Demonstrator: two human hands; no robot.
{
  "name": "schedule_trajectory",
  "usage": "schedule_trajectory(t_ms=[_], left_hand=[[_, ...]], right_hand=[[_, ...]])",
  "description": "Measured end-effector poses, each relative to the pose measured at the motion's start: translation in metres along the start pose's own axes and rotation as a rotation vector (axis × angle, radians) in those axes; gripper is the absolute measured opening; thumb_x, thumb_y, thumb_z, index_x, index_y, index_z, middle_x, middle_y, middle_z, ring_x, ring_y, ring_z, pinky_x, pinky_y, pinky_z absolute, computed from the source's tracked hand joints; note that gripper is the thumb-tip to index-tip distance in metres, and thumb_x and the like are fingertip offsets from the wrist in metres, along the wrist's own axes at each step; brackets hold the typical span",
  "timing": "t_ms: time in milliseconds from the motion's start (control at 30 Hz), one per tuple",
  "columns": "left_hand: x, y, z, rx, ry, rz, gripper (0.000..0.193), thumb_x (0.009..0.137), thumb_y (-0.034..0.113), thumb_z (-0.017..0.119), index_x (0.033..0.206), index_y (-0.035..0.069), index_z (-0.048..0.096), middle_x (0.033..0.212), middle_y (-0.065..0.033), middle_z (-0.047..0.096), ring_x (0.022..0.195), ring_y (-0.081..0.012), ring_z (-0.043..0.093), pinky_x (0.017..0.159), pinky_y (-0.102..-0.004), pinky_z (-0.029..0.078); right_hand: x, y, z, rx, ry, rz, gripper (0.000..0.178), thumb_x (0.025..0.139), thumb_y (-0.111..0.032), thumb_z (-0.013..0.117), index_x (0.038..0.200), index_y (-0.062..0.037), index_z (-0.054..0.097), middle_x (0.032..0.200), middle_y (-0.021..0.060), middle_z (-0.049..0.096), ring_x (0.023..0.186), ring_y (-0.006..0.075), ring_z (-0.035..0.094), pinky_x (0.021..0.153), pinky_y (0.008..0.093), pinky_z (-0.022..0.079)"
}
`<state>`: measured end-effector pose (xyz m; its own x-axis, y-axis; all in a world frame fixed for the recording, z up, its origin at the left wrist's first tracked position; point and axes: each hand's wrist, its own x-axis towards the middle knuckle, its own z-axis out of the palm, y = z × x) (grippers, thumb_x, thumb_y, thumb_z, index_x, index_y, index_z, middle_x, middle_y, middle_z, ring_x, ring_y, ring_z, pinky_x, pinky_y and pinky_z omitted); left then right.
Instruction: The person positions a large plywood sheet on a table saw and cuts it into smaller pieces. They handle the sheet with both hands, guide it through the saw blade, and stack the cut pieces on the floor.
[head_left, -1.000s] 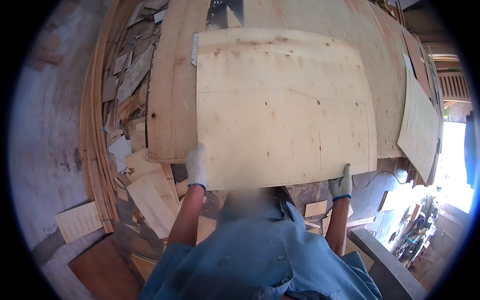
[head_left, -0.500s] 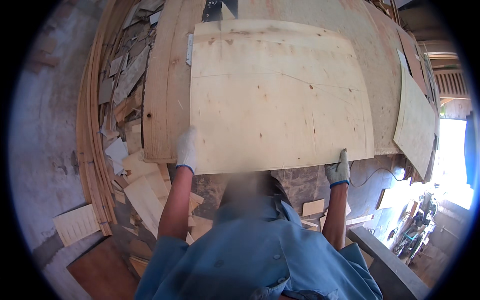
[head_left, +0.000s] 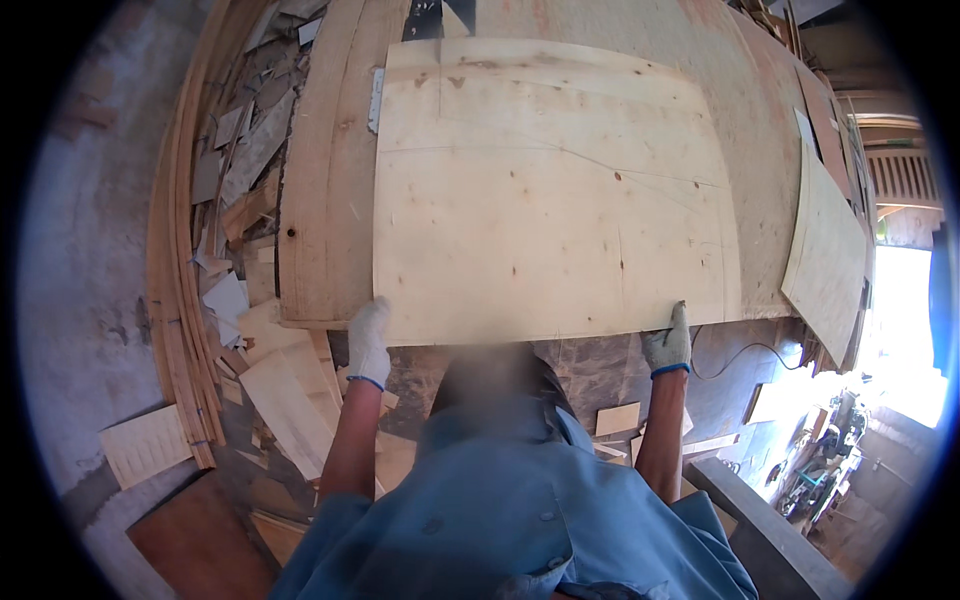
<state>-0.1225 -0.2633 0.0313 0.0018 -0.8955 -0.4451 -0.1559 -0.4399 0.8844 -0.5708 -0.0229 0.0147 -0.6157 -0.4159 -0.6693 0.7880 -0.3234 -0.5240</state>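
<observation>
A pale plywood sheet [head_left: 540,220] with small dark knots and thin pencil-like lines lies flat on a large wooden worktable [head_left: 325,220]. My left hand [head_left: 369,342], in a white knit glove with a blue cuff, closes on the sheet's near left corner, its thumb at the edge. Toward the right end of the near edge, my right hand [head_left: 668,347], in a matching glove, grips the sheet with its thumb on top. The fingers of that hand are under the edge and mostly hidden.
Wood offcuts [head_left: 250,165] and long thin strips [head_left: 180,260] lie along the left side. Another board [head_left: 828,255] leans over the table's right end. A cable [head_left: 740,358] hangs below the table edge, and a grey metal surface [head_left: 765,535] stands at lower right.
My left hand has slid nearer, from the sheet's left edge to its near left corner. The right hand keeps its grip. The whole view has shifted slightly.
</observation>
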Motion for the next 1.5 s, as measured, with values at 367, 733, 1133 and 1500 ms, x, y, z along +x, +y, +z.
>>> schedule_trajectory(t_ms=[367,733,1133,1500], left_hand=[[0.046,0.013,0.009,-0.046,-0.109,-0.198,0.039,0.095,0.041,0.06,0.1,0.003,0.066,0.088,-0.0063,0.066,0.073,-0.0157,0.063,0.062,-0.0318,0.05],[0.039,-0.02,0.0,0.065,-0.013,0.097,0.035,0.096,0.033,0.059,0.089,0.0,0.064,0.082,-0.0068,0.064,0.081,-0.0154,0.06,0.073,-0.0327,0.048],[-0.026,-0.015,-0.03,0.119,-0.05,-0.024,0.033,0.096,0.029,0.057,0.1,-0.004,0.065,0.097,-0.006,0.065,0.092,-0.0131,0.057,0.083,-0.0304,0.047],[0.05,-0.021,-0.014,-0.01,-0.108,-0.082,0.041,0.098,0.032,0.055,0.105,-0.007,0.067,0.103,-0.0119,0.07,0.099,-0.0221,0.065,0.091,-0.0345,0.048]], right_hand=[[0.029,0.003,0.033,0.053,-0.006,-0.001,0.031,0.1,-0.027,0.059,0.122,-0.0068,0.061,0.122,0.0095,0.067,0.112,0.0262,0.064,0.093,0.0441,0.056],[0.015,0.005,0.026,0.007,-0.045,0.006,0.033,0.102,-0.028,0.055,0.123,-0.0045,0.06,0.124,0.0092,0.065,0.11,0.0249,0.065,0.095,0.0406,0.056],[-0.038,0.027,-0.051,-0.758,-0.168,-0.299,0.035,0.103,-0.028,0.05,0.127,-0.0033,0.056,0.124,0.0109,0.064,0.11,0.0252,0.064,0.093,0.0403,0.056],[0.005,0.018,0.014,-0.045,-0.054,0.002,0.035,0.102,-0.029,0.055,0.128,-0.006,0.057,0.127,0.0107,0.064,0.114,0.0275,0.063,0.095,0.0442,0.055]])
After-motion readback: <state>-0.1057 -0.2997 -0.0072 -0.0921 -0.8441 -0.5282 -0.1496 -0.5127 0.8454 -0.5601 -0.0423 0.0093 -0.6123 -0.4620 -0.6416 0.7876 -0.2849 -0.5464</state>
